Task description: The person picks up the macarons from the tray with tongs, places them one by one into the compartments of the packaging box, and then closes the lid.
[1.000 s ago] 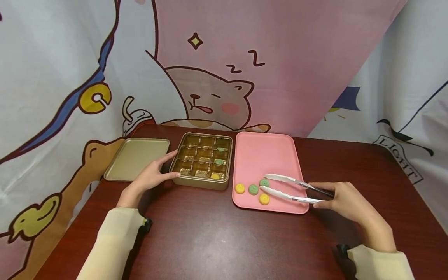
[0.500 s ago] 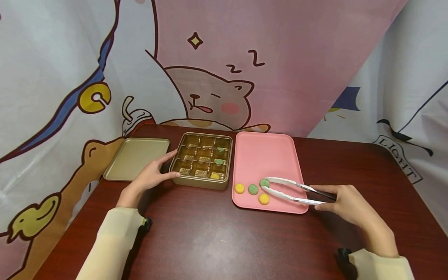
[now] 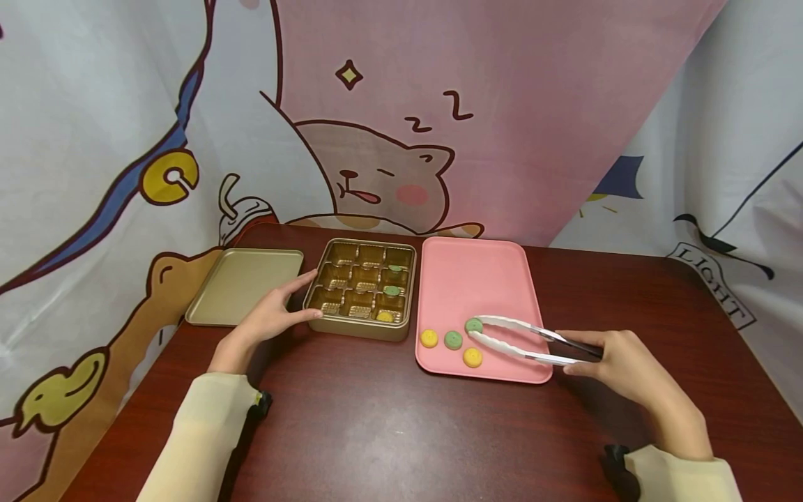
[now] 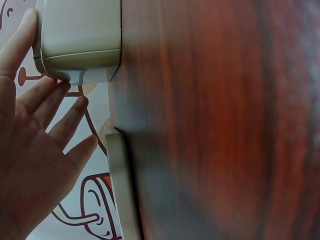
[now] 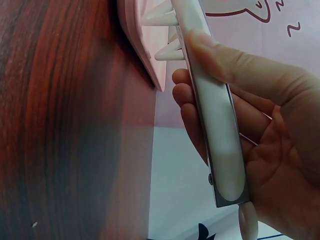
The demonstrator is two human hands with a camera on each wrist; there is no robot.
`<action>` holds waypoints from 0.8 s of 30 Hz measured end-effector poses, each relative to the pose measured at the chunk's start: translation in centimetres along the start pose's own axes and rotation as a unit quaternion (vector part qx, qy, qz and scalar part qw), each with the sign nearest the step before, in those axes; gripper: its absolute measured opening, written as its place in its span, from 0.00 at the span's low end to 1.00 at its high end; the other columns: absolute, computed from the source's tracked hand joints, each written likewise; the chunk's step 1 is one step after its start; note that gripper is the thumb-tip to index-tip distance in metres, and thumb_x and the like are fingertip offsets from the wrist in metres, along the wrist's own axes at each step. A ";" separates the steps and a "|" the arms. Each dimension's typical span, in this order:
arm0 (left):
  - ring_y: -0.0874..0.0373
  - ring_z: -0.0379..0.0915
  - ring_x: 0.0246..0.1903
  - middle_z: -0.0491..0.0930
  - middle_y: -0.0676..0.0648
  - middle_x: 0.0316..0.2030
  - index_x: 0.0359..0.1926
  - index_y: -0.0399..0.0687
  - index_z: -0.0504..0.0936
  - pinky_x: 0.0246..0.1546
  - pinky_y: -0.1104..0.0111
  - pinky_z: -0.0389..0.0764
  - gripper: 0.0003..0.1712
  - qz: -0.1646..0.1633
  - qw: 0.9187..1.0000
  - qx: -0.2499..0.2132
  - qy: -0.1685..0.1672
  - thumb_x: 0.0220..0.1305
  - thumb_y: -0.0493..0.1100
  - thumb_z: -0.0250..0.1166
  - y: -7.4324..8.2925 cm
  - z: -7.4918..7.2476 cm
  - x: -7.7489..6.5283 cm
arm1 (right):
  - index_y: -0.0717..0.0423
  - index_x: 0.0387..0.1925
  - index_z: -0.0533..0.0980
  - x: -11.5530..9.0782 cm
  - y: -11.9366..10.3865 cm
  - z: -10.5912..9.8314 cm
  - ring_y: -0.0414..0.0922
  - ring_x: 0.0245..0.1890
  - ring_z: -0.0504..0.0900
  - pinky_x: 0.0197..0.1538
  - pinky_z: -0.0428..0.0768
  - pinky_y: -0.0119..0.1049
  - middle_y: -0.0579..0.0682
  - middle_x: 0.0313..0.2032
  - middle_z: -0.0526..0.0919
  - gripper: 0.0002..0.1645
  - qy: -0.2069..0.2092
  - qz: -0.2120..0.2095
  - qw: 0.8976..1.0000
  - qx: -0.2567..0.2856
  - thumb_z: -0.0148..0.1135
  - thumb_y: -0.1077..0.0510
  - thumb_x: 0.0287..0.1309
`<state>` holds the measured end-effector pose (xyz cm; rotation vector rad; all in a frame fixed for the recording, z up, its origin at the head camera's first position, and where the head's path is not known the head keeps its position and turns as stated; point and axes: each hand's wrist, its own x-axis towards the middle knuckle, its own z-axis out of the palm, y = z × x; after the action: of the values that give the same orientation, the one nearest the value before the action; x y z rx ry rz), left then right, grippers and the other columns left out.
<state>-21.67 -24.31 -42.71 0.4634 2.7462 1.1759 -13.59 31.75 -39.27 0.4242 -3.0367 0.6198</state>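
My right hand (image 3: 627, 359) grips a pair of tongs (image 5: 215, 130), thumb on one side and fingers round the other. In the head view the white tips stand slightly apart, one on either side of a green button-like disc (image 3: 474, 326) on the pink tray (image 3: 479, 275). Another green disc (image 3: 453, 340) and two yellow ones (image 3: 429, 339) lie nearby. My left hand (image 3: 271, 319) rests with extended fingers against the gold tin (image 3: 360, 328), thumb at its near left corner. The tin's divided insert holds two green discs and a yellow disc in its right column.
A flat gold lid (image 3: 247, 286) lies on the dark wooden table (image 3: 376, 418), left of the tin. Behind the table hangs a curtain (image 3: 502, 104) printed with cartoon animals. The pink tray stands close beside the tin's right side.
The tongs have shifted slightly, and their tips have drawn closer together around the green disc. My right hand moved a little to the right; the left hand keeps its place.
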 end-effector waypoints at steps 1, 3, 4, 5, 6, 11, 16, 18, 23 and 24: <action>0.36 0.49 0.76 0.55 0.40 0.77 0.78 0.51 0.57 0.71 0.38 0.55 0.49 0.000 1.000 -0.001 0.000 0.61 0.51 0.71 0.0 0.0 0.0 | 0.55 0.52 0.84 0.0 0.0 0.0 0.40 0.28 0.72 0.30 0.66 0.29 0.51 0.33 0.90 0.31 0.000 0.000 1.000 -0.001 0.81 0.52 0.42; 0.36 0.48 0.76 0.55 0.40 0.77 0.78 0.51 0.57 0.71 0.38 0.55 0.49 0.000 1.000 -0.002 0.000 0.61 0.51 0.71 0.0 0.0 0.0 | 0.55 0.52 0.84 0.0 -0.1 -0.1 0.41 0.27 0.72 0.30 0.65 0.29 0.50 0.32 0.89 0.32 -0.003 0.002 1.000 -0.001 0.81 0.52 0.42; 0.36 0.48 0.76 0.55 0.40 0.77 0.78 0.51 0.57 0.71 0.38 0.55 0.49 0.000 1.000 -0.003 0.000 0.61 0.51 0.71 0.0 0.0 0.0 | 0.55 0.53 0.84 0.1 -0.2 -0.1 0.41 0.27 0.72 0.29 0.65 0.29 0.49 0.32 0.89 0.32 -0.004 0.002 1.000 -0.001 0.81 0.52 0.43; 0.36 0.48 0.76 0.55 0.40 0.77 0.78 0.51 0.57 0.71 0.38 0.55 0.49 0.000 1.000 -0.002 -0.001 0.62 0.51 0.71 0.0 0.0 0.1 | 0.55 0.53 0.84 0.1 -0.2 -0.1 0.41 0.27 0.71 0.29 0.65 0.29 0.48 0.31 0.89 0.32 -0.006 0.003 1.000 0.000 0.81 0.52 0.43; 0.36 0.48 0.76 0.55 0.40 0.77 0.78 0.51 0.56 0.71 0.38 0.55 0.49 0.001 1.000 -0.002 -0.001 0.62 0.51 0.71 -0.1 0.0 0.1 | 0.55 0.53 0.84 0.1 -0.3 -0.1 0.40 0.27 0.71 0.29 0.64 0.29 0.47 0.30 0.88 0.32 -0.008 0.006 1.000 0.003 0.80 0.52 0.43; 0.36 0.49 0.76 0.55 0.40 0.77 0.78 0.51 0.56 0.71 0.38 0.55 0.49 0.000 1.000 0.000 -0.002 0.62 0.51 0.71 -0.1 0.0 0.1 | 0.55 0.53 0.84 0.2 -0.5 -0.3 0.37 0.25 0.68 0.28 0.64 0.29 0.42 0.26 0.85 0.32 -0.008 0.004 1.000 0.005 0.80 0.52 0.43; 0.36 0.49 0.75 0.55 0.40 0.77 0.78 0.51 0.56 0.71 0.38 0.56 0.49 0.001 1.000 0.003 -0.002 0.61 0.52 0.71 0.0 -0.1 0.0 | 0.55 0.54 0.84 0.4 -0.6 -0.4 0.35 0.24 0.66 0.27 0.63 0.29 0.39 0.22 0.83 0.32 -0.005 -0.005 1.000 0.007 0.80 0.52 0.43; 0.36 0.49 0.75 0.55 0.40 0.77 0.78 0.51 0.56 0.71 0.38 0.56 0.49 0.002 1.000 0.005 -0.002 0.61 0.51 0.71 0.0 -0.1 0.0 | 0.55 0.53 0.84 0.5 -0.6 -0.5 0.35 0.24 0.66 0.27 0.64 0.29 0.39 0.23 0.83 0.32 -0.004 -0.009 1.000 0.007 0.80 0.52 0.43; 0.36 0.50 0.75 0.55 0.41 0.77 0.78 0.51 0.57 0.71 0.38 0.56 0.49 0.003 1.000 0.007 -0.002 0.61 0.51 0.71 0.0 -0.1 0.0 | 0.55 0.53 0.84 0.6 -0.9 -0.7 0.36 0.25 0.67 0.28 0.64 0.29 0.43 0.27 0.86 0.32 0.000 -0.022 1.000 0.006 0.80 0.53 0.42; 0.36 0.50 0.75 0.55 0.41 0.77 0.78 0.51 0.57 0.71 0.38 0.56 0.49 0.002 1.000 0.007 -0.002 0.61 0.52 0.71 0.0 -0.1 0.0 | 0.55 0.53 0.84 0.6 -0.9 -0.7 0.36 0.25 0.67 0.29 0.64 0.29 0.43 0.27 0.86 0.32 0.001 -0.023 1.000 0.006 0.80 0.53 0.42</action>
<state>-21.69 -24.37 -42.64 0.4736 2.7536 1.1565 -13.97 31.02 -38.22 0.4905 -3.0130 0.6359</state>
